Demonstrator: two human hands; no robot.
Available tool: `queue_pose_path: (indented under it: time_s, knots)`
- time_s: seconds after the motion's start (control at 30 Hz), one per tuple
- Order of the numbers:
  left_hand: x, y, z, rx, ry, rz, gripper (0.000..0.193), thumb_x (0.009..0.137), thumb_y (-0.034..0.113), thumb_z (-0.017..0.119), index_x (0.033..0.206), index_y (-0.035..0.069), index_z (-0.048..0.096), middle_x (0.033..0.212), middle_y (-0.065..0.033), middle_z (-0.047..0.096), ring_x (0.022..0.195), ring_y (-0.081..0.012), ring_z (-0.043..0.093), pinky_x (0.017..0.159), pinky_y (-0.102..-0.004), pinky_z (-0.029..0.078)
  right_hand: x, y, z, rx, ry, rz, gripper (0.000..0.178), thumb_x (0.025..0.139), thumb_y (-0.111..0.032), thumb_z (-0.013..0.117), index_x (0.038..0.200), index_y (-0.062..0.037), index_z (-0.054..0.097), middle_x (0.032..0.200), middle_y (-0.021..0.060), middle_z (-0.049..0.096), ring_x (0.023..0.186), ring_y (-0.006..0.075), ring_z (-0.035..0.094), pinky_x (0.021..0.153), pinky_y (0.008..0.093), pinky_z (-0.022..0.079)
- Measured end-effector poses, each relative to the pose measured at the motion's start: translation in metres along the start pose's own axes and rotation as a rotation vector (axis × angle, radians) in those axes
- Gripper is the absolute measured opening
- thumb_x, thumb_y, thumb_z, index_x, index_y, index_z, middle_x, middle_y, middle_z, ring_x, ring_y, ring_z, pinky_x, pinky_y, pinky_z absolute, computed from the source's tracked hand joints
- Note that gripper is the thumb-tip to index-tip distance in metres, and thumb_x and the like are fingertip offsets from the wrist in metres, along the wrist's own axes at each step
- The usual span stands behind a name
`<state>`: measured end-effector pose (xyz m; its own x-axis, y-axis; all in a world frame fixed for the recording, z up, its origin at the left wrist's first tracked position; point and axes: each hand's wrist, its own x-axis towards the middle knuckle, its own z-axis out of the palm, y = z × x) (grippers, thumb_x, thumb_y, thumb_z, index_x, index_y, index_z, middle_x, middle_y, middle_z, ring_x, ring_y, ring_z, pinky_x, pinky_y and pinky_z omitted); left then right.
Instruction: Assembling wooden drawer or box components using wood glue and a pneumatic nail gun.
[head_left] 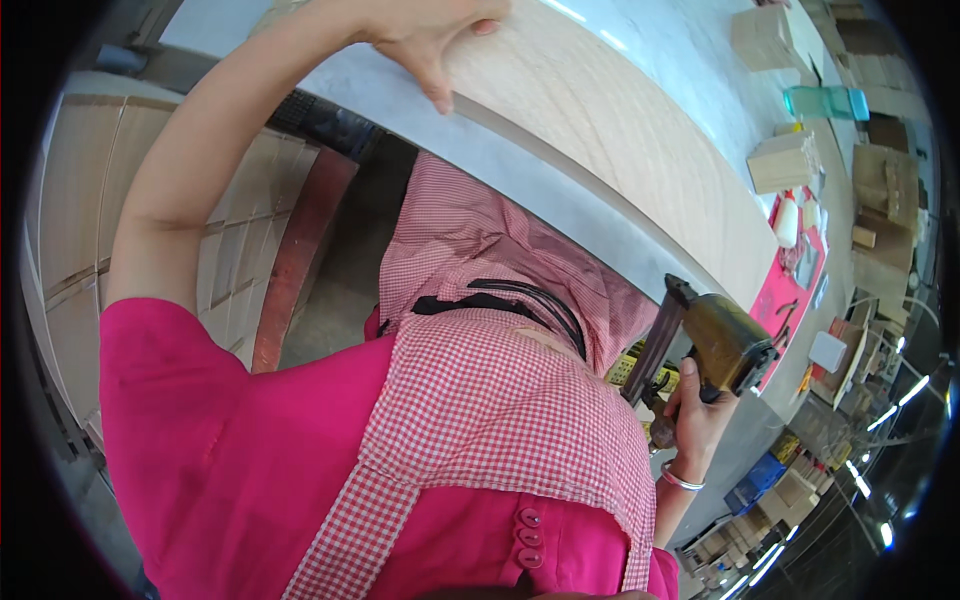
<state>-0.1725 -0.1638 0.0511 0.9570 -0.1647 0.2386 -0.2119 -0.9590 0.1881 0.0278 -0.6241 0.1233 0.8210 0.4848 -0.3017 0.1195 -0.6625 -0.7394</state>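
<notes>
A long pale wooden panel (590, 120) lies across the light grey worktable (500, 155), its long edge facing my body. At the top, my left hand (425, 40) rests on the panel with thumb and fingers spread, the thumb reaching down to its near edge. Part of that hand is cut off by the picture's rim. Low at the right, my right hand (697, 410) is closed round the handle of a yellow-brown nail gun (728, 342) with a long dark magazine. The gun's nose points up, close to the panel's right end; contact cannot be made out.
Beyond the panel stand a green bottle (825, 102) and a small cardboard-coloured stack (784, 162). A pink mat (772, 310) at the right carries tools and a white bottle (787, 222). Stacked boards (150, 170) rise on the left beside a red beam (300, 255). A blue crate (755, 482) stands farther right.
</notes>
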Motion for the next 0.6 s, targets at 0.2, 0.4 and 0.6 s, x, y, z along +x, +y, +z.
queue_pose_path:
  time_s: [0.2, 0.4, 0.6]
  knots:
    - [0.011, -0.019, 0.010, -0.107, 0.189, 0.314, 0.103, 0.057, 0.047, 0.086, 0.136, -0.003, 0.043, 0.147, -0.0386, 0.025, 0.140, -0.0493, 0.024, 0.115, -0.0518, 0.023, -0.019, 0.035, -0.007, 0.037, 0.035, -0.041, 0.030, 0.086, -0.010, 0.075, 0.106, 0.0025, 0.057, 0.074, 0.0047, 0.061, 0.043, 0.0092, 0.050, 0.038, 0.0240, 0.038]
    - [0.035, 0.010, -0.012, 0.016, -0.413, -0.312, 0.086, 0.053, 0.038, 0.085, 0.119, 0.000, 0.044, 0.145, -0.0363, 0.028, 0.134, -0.0493, 0.030, 0.111, -0.0514, 0.029, -0.024, 0.054, -0.009, 0.131, 0.040, 0.102, 0.048, 0.082, -0.009, 0.079, 0.121, 0.0062, 0.054, 0.114, 0.0125, 0.064, 0.100, 0.0177, 0.061, 0.086, 0.0304, 0.049]
    - [0.024, 0.013, -0.007, 0.040, -0.280, -0.302, 0.062, 0.046, 0.023, 0.082, 0.091, 0.006, 0.042, 0.147, -0.0276, 0.027, 0.129, -0.0470, 0.035, 0.105, -0.0478, 0.036, -0.012, 0.064, -0.002, 0.076, -0.018, -0.054, 0.049, 0.084, -0.009, 0.077, 0.122, 0.0027, 0.048, 0.105, 0.0111, 0.063, 0.072, 0.0126, 0.061, 0.057, 0.0246, 0.049]
